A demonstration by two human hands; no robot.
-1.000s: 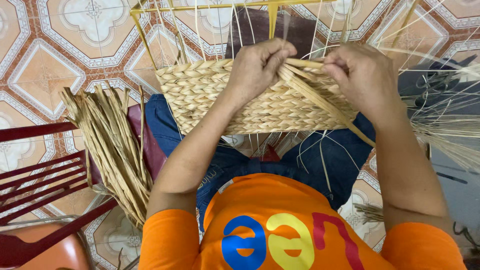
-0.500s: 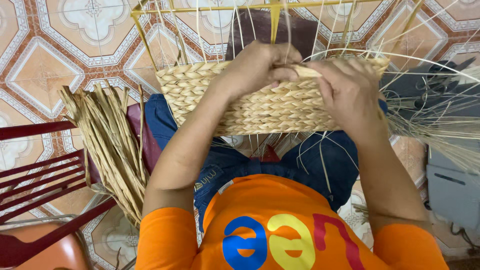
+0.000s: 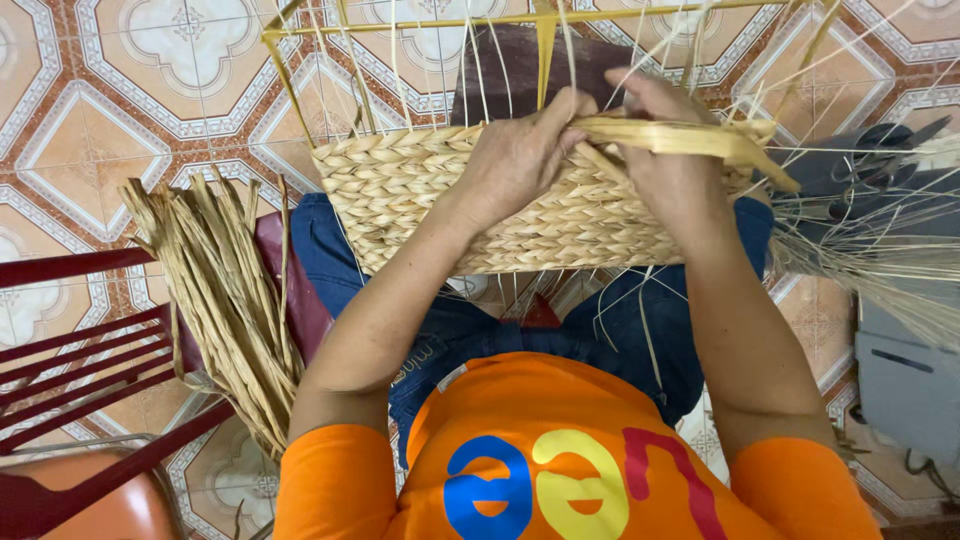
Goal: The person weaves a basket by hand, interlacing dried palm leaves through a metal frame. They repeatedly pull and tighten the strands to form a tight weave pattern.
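The half-woven straw basket (image 3: pixel 430 195) lay across the person's lap, thin upright stakes (image 3: pixel 400 70) rising from its rim. The left hand (image 3: pixel 520 160) pressed on the top edge, fingers curled over a flat straw strand (image 3: pixel 690 137) — the right hand (image 3: pixel 670 165) pinched that same strand beside it. A bundle of loose straw (image 3: pixel 225 300) rested on a dark red chair (image 3: pixel 90 340).

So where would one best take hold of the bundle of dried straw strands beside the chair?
Probably near the upper end of the bundle of dried straw strands, coming from the floor side on the left. There the strands lie bunched and exposed, while the lower end tucks between the red chair and the person's leg.
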